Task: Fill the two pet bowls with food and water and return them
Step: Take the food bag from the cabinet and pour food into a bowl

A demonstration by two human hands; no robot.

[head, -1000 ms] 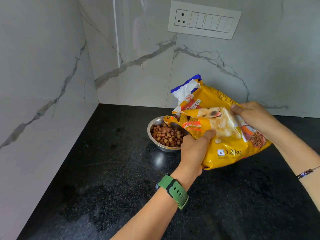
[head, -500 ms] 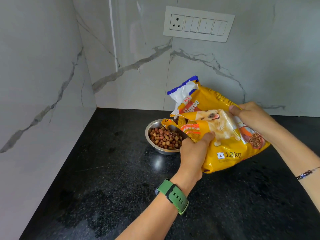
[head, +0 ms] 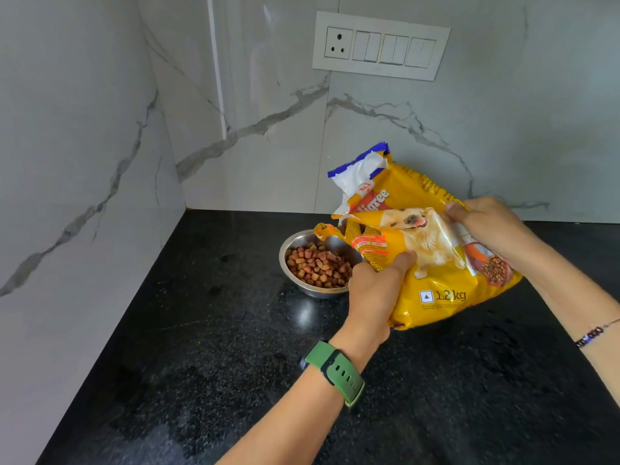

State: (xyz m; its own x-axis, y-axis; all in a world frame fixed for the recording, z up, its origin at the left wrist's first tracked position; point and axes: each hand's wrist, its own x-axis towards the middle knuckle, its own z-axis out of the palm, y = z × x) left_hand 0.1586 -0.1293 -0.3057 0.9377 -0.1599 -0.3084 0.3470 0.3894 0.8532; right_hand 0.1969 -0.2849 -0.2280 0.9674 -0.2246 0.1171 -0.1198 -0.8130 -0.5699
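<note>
A steel pet bowl (head: 292, 244) holding brown kibble (head: 315, 265) stands on the black counter (head: 208, 357) near the back wall. Right of it lies a yellow dog food bag (head: 443, 283) with a dog picture, its torn top pointing up and left over the bowl's right rim. My left hand (head: 375, 290), with a green watch on the wrist, grips the bag's folded front edge beside the bowl. My right hand (head: 486, 226) grips the bag's upper right side. Only one bowl is in view.
Marble walls close the counter at the left and the back, forming a corner. A white switch plate with a socket (head: 379, 45) sits on the back wall above the bag. A faint wet patch (head: 161, 417) shows on the counter near the front left.
Both hands hold the bag much as before. The bag's top fold has been pressed down slightly. The bowl has not moved.
</note>
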